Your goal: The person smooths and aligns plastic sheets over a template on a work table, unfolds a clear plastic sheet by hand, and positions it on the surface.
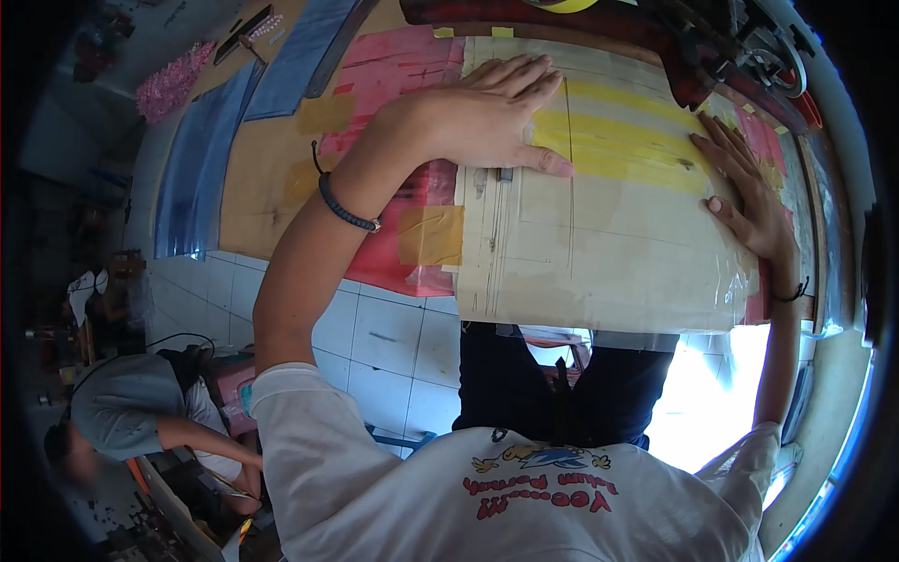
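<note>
From here I can see the left hand [492,124] lying open and flat, palm down, nothing clasped, its thumb out over the yellow strips [629,142] on the beige sheet [609,253]. The sheet lies under that palm and spreads toward the person's body. At its other side rests the right hand [752,204], open too, fingers forward. Blue pieces [198,178] lie well left on the surface [251,192].
</note>
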The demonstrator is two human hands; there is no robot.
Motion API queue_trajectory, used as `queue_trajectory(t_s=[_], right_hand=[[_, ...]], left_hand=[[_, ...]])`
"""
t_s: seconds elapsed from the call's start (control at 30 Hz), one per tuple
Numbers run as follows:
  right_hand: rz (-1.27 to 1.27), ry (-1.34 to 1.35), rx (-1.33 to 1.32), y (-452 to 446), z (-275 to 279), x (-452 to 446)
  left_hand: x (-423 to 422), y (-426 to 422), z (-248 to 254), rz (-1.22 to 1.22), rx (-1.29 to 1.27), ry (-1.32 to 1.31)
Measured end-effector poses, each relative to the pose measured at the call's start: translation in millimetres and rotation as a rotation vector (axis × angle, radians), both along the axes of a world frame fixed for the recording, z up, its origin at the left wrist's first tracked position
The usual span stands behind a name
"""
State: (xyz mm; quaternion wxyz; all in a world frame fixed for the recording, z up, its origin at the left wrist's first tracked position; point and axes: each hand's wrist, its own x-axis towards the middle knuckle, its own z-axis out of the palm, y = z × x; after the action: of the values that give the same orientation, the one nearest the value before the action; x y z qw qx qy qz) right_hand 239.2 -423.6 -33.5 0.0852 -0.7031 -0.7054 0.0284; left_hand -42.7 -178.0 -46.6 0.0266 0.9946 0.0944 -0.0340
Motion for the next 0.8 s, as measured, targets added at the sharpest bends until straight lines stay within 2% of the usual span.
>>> queue_trajectory(t_s=[0.13, 0.47, 0.63, 0.8], right_hand=[[0.010, 0.035, 0.000, 2, 2, 0], [0.079, -0.068, 0.080, -2, -9, 17], [-0.114, -0.057, 0.095, -6, -13, 22], [-0.237, -0.055, 0.125, 1, -22, 30]], left_hand=[[-1, 0, 2, 0.025, -0.030, 0.001], [-5, -19, 17, 0.044, 0.011, 0.105], [0, -21, 24, 0.079, -0.001, 0.186], [-1, -17, 19, 0.057, -0.017, 0.158]])
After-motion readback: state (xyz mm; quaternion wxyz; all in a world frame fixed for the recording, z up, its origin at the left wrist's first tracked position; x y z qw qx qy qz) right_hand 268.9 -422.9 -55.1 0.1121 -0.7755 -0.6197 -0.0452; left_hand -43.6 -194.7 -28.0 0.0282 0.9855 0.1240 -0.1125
